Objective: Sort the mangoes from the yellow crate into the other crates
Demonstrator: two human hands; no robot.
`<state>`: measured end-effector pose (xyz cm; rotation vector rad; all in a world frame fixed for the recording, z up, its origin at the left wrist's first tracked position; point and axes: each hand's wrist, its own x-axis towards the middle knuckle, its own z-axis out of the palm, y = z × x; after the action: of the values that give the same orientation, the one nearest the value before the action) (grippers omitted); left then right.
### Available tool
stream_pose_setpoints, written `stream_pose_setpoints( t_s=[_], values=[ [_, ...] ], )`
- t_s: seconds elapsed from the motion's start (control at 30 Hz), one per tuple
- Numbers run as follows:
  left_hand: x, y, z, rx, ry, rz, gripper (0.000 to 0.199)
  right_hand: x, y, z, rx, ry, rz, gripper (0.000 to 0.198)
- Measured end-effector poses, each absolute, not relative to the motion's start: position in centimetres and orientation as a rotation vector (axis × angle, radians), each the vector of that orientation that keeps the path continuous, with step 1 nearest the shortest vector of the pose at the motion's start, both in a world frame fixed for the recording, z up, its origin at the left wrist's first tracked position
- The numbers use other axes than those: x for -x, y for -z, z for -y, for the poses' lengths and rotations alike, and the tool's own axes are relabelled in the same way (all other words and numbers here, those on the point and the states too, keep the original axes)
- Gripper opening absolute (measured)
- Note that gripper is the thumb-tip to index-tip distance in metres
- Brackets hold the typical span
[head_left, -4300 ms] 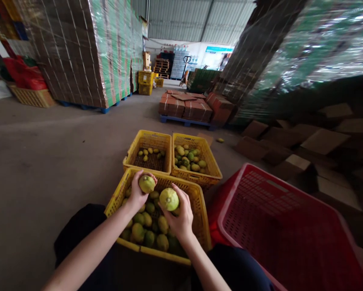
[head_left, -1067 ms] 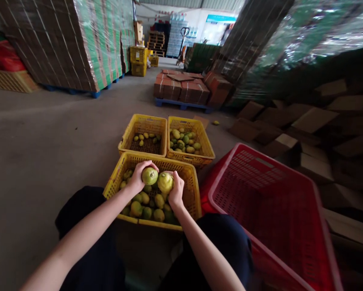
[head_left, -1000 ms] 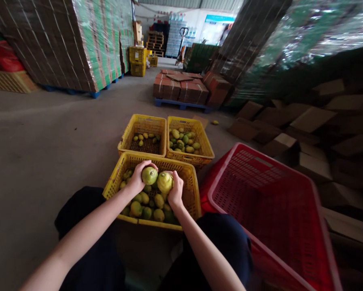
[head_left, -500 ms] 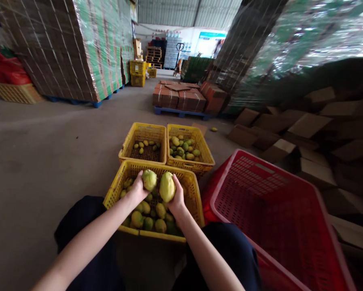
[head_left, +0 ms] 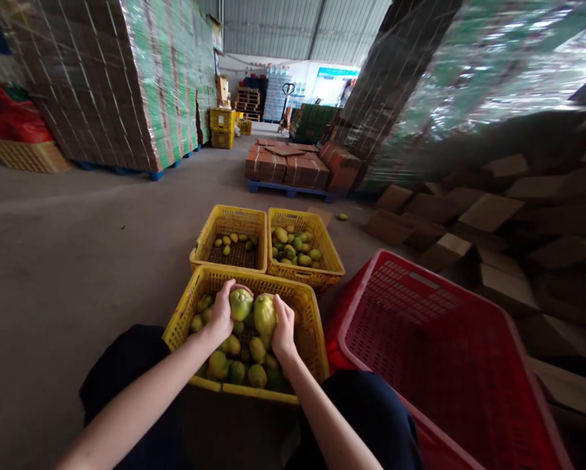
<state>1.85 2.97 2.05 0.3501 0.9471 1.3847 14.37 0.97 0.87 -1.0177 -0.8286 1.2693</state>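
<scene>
My left hand is wrapped round a round yellow-green papaya, its blunt end turned toward me. Close beside it, my right hand grips a longer, ridged papaya that is mostly yellow. Both fruits are held over the near yellow crate, low above the several green and yellow papayas lying inside it. Some of the pile is hidden by my hands and forearms.
Behind stand two more yellow crates, the left one with several fruits, the right one fuller. A large red crate is at my right, flattened cartons beyond. A pallet of bundled cardboard stands ahead.
Both hands have lowered a little toward the pile, each still holding its papaya. The right papaya has tilted and come closer to the left one. The camera view has tipped slightly upward.
</scene>
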Motion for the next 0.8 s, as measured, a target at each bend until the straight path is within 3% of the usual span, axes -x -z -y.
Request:
stream_pose_setpoints(
  t_s=[0.17, 0.33, 0.47, 0.67, 0.8],
  values=[
    [-1.7, -2.5, -2.5, -0.536, -1.427, -0.968, 0.038, -14.5, -1.6, -0.1, 0.981, -1.128, 1.019, 0.041],
    [-1.7, -3.3, -2.7, -0.216, -1.268, -0.899, 0.037, -14.0, -1.5, -0.7, 1.014, -1.439, 0.632, 0.032],
    [-1.2, -3.8, -3.2, -0.09, -1.253, -0.847, 0.016, -14.1, -2.2, -1.2, 0.923, -1.772, 0.301, 0.021],
    [-0.3, -2.3, -4.4, -0.283, -1.18, -0.97, 0.016, -15.8, -3.4, -1.9, 0.842, -1.861, 0.168, 0.023],
    [-1.0, 1.3, -1.8, -0.522, -0.893, -1.024, 0.016, -17.9, -3.1, -2.9, 0.94, -1.765, -0.063, 0.02]
  ],
)
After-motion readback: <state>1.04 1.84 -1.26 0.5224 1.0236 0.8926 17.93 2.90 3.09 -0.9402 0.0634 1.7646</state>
